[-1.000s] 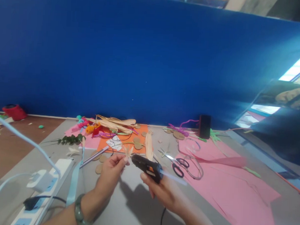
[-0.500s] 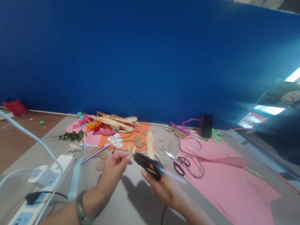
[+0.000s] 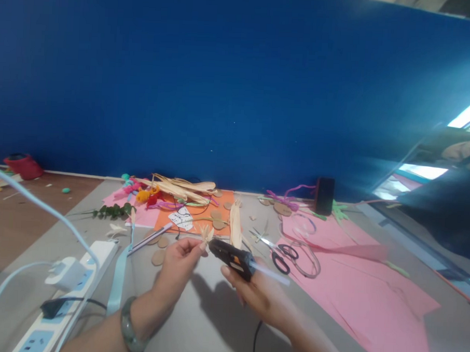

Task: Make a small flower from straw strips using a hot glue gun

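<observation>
My left hand (image 3: 177, 264) pinches a small pale straw flower (image 3: 206, 233) between thumb and fingers, holding it up above the grey table. My right hand (image 3: 258, 295) is wrapped round a black glue gun (image 3: 231, 257) with an orange trigger and a clear glue stick poking out behind. The gun's nozzle points left and meets the flower's base. A green bracelet sits on my left wrist.
A white power strip (image 3: 72, 293) with plugs and cables lies at the left. Black-handled scissors (image 3: 280, 253) rest on the table by pink paper (image 3: 355, 285). Orange paper (image 3: 202, 216), straw strips, cardboard discs, pipe cleaners and a black box (image 3: 324, 196) lie by the blue wall.
Both hands have stayed together; the glue gun's nozzle has closed the small gap to the flower. The view has shifted slightly.
</observation>
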`<state>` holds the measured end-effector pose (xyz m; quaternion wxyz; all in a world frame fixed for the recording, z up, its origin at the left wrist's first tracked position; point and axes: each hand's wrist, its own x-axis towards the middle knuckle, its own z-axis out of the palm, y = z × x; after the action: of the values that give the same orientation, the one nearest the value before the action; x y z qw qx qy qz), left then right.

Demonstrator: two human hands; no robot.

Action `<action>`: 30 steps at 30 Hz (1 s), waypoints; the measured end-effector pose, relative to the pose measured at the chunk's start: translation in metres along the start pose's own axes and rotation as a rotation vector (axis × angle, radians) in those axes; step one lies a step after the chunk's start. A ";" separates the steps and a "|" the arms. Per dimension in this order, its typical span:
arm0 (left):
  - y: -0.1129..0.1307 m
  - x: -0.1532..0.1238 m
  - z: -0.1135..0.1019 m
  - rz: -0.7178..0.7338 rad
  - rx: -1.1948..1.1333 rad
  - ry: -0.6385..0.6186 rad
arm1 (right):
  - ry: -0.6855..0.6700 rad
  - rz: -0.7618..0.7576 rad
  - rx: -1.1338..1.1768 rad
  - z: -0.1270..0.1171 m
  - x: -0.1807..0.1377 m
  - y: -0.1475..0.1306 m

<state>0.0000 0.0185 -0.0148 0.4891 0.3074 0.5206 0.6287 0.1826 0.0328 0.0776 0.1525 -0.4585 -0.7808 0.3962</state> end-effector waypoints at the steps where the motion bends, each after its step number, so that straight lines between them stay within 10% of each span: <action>1: 0.000 0.000 0.000 0.001 -0.001 -0.002 | 0.000 0.000 -0.001 0.000 0.000 -0.001; 30: 0.009 -0.004 0.002 -0.004 0.024 0.001 | 0.016 -0.057 -0.047 -0.003 0.002 0.002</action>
<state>0.0008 0.0158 -0.0050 0.4863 0.3119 0.5288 0.6217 0.1851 0.0362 0.0777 0.1591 -0.4425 -0.8014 0.3697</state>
